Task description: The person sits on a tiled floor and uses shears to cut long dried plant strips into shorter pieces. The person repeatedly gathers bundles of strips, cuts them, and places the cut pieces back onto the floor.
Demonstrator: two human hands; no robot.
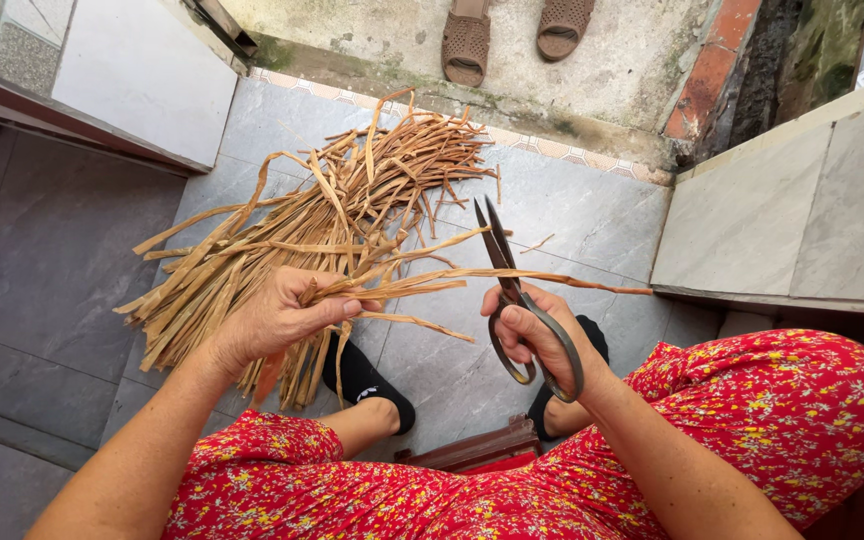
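My left hand point(277, 315) grips a small bunch of dry tan leaf strips point(422, 285) whose ends point right, across to the scissors. In my right hand point(542, 340) is a large pair of dark metal scissors point(500, 250), fingers through the loop handles, blades nearly together and pointing away from me. The blades stand just behind the held strips. A big loose pile of the same strips point(342, 200) lies on the grey tiled floor point(52, 260) beyond my left hand.
I sit in a red flowered dress point(782, 400), feet in black socks point(362, 380) on the tiles. A dark wooden stool edge point(482, 448) shows between my knees. Two brown sandals point(467, 45) rest on a concrete step ahead. Tiled walls stand left and right.
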